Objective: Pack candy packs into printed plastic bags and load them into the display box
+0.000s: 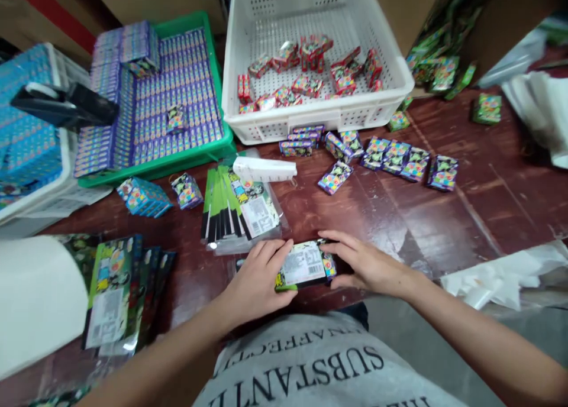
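At the table's near edge, a printed green and black packet (304, 266) with a white barcode label lies between my hands. My left hand (265, 277) grips its left end, thumb below and fingers above. Around the right end, where the colourful side of a small purple box (329, 265) shows, my right hand (361, 264) curls its fingers and thumb. Just beyond my left hand, a fan of green and black packets (244, 203) lies in clear plastic. Several small purple boxes (336, 177) sit past the packet. How far the box sits inside the packet is hidden.
A green tray (217, 93) of purple boxes stands back left, beside a white crate (66, 141) of blue boxes. Another white crate (315, 120) holds red boxes. More packets (110, 288) lie left. Green boxes (487, 109) and white paper scraps (506, 277) are at right.
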Tool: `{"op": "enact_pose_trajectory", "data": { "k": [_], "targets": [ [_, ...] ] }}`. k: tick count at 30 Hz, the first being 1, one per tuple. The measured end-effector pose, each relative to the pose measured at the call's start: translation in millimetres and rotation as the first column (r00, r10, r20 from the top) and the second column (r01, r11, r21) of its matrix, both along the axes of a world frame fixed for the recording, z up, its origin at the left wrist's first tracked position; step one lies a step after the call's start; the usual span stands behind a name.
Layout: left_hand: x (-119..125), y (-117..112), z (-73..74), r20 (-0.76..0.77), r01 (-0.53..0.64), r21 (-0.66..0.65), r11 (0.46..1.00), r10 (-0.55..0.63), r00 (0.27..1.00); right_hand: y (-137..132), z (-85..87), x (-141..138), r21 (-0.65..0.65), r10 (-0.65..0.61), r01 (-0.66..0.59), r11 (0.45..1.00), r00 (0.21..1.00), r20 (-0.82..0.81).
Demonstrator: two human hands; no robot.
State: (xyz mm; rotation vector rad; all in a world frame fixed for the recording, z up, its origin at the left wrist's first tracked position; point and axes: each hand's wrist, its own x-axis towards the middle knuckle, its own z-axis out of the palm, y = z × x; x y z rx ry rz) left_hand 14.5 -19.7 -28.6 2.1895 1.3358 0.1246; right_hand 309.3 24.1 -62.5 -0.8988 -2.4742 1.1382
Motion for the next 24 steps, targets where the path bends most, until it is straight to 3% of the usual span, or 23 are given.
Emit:
{"op": "enact_pose_trajectory", "data": {
  "k": [3, 6, 9, 11, 13, 14, 16, 18, 20, 22, 24],
  "targets": [
    [0, 4, -1.3, -0.029, -0.056, 0.02, 0.998, 0.056, 0.998, -2, -1.1, -4, 0.116, -0.078, 0.076, 0.99, 0.997, 0.012],
    [0, 4, -8.1, -0.065, -0.066, 0.073, 0.995, 0.07, 0.995, 4, 2.0, -6, 0.188, -0.028, 0.027, 0.982, 1.0, 0.001],
    [-5, 0, -18.1, -0.095, -0.035, 0.175, 0.984, 0.052, 0.994, 46, 9.3, 10, 0.289, -0.162, 0.173, 0.942, 0.985, -0.059],
    [-12, 4, -19.3, -0.102, 0.031, 0.238, 0.971, -0.007, 0.995, 100, 18.1, 37, 0.391, -0.401, 0.398, 0.83, 0.913, -0.077],
    [-18, 23, -8.6, -0.097, 0.106, 0.296, 0.949, -0.08, 0.992, 163, 29.4, 72, 0.505, -0.669, 0.569, 0.649, 0.743, 0.022],
    [-19, 40, 2.0, -0.094, 0.13, 0.327, 0.936, -0.105, 0.99, 195, 34.7, 89, 0.524, -0.722, 0.598, 0.607, 0.69, 0.048],
    [-18, 90, 31.5, -0.08, 0.12, 0.435, 0.893, -0.094, 0.992, 250, 42.2, 112, 0.528, -0.75, 0.607, 0.594, 0.655, 0.092],
    [-13, 157, 63.9, -0.095, 0.077, 0.501, 0.862, -0.034, 0.995, 288, 44.2, 118, 0.501, -0.734, 0.592, 0.631, 0.665, 0.138],
    [-8, 232, 87.8, -0.171, 0.017, 0.489, 0.872, 0.077, 0.982, 308, 43.2, 113, 0.479, -0.717, 0.579, 0.66, 0.676, 0.17],
    [-2, 302, 96.6, -0.317, -0.039, 0.354, 0.934, 0.16, 0.935, 313, 43.1, 109, 0.494, -0.738, 0.594, 0.635, 0.655, 0.162],
    [7, 356, 90.5, -0.388, -0.065, 0.272, 0.96, 0.171, 0.906, 306, 46.3, 115, 0.55, -0.802, 0.638, 0.539, 0.588, 0.104]
  ]
}}
